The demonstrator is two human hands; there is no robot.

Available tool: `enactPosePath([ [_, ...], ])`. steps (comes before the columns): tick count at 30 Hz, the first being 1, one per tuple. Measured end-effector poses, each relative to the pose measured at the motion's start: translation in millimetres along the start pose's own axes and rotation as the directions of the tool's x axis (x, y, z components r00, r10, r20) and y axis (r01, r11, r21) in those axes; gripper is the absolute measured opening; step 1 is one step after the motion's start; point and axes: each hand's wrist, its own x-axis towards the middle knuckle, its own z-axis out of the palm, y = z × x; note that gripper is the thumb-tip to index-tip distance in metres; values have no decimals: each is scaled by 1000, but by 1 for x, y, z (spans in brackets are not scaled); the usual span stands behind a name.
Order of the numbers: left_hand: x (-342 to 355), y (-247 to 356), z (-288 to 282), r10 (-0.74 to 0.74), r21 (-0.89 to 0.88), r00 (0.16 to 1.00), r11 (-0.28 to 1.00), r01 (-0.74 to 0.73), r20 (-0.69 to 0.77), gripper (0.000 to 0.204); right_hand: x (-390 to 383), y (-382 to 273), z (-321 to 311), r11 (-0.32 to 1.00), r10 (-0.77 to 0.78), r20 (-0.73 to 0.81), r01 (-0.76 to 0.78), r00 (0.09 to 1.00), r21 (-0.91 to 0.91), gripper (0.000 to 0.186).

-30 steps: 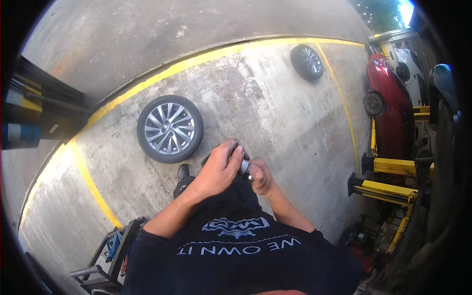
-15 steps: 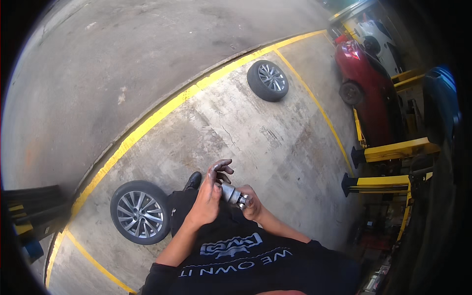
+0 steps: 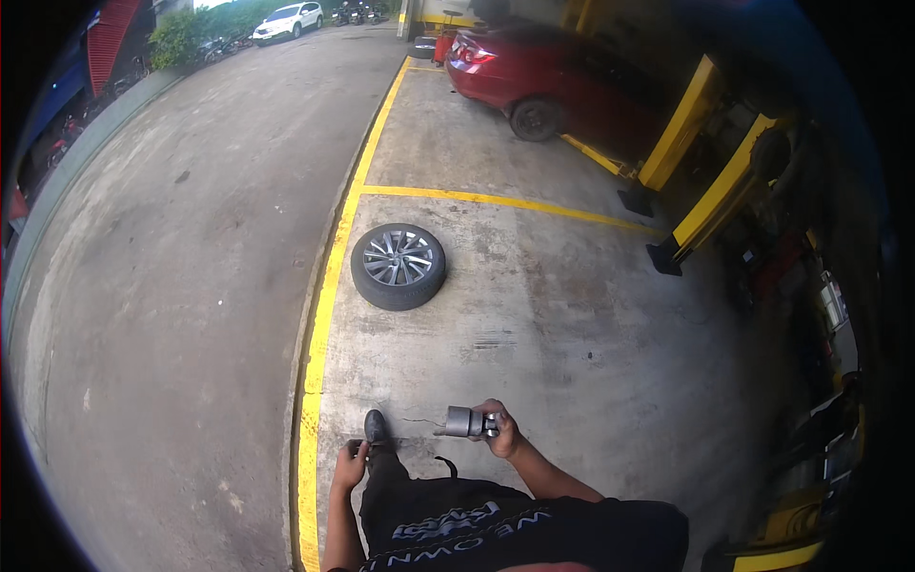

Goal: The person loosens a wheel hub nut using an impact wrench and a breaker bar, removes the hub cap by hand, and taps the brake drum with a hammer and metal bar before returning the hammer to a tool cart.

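Note:
My right hand (image 3: 503,434) grips a thick silver metal cylinder (image 3: 464,420) with a narrower jointed fitting at one end, held level over the concrete (image 3: 534,353). At the lower middle, my left hand (image 3: 351,462) hangs apart from it beside my dark trouser leg, loosely curled with its fingers apart and no object visible in it. My black shoe (image 3: 376,426) is just above that hand. Farther forward, a wheel with a black tyre and silver spoked rim (image 3: 398,266) lies flat on the floor inside the yellow painted lines (image 3: 505,204).
A raised red car (image 3: 505,76) stands at upper right, beside yellow lift posts (image 3: 701,195) along the right. A grey driveway (image 3: 181,286) runs along the left, past a low edge. A white car (image 3: 286,21), motorbikes and greenery are far back.
The view has swung up and along the bay. My hands have separated: the left dropped down beside my leg, the right kept the metal cylinder. The nearer wheel has left the view.

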Motion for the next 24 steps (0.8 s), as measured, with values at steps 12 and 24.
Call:
enactPosePath([
  [12, 285, -27, -141, -548, 782, 746, 621, 59, 378, 38, 220, -11, -112, 985, -34, -872, 162, 488, 52, 68],
  [24, 604, 322, 396, 190, -118, 523, 979, -167, 831, 37, 415, -52, -351, 969, 35, -890, -232, 456, -81, 73],
])
